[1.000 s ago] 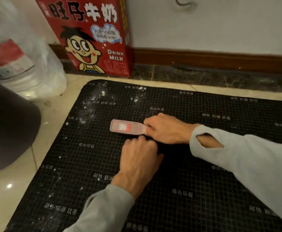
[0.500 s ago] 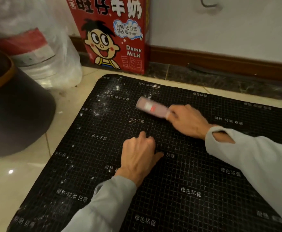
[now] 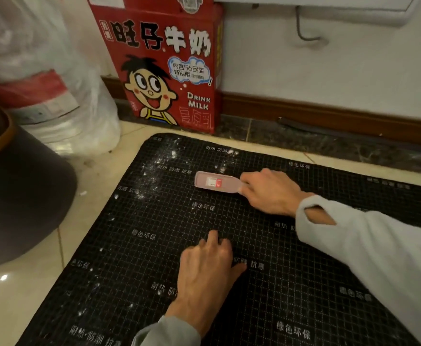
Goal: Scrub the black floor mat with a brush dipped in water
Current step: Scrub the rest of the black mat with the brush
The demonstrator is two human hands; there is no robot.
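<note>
With the right hand gripping the pink brush flat on the black floor mat and the left hand pressing it still with loosely bent fingers, firm overlapping strokes toward the white specks should scrub best.

We see a red milk carton against the wall, a clear plastic bag beside it, a dark round bin at the floor's left edge.

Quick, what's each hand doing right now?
Left hand: open, holding nothing, pressed flat on the black mat.
Right hand: closed, gripping the pink brush by its handle.
</note>
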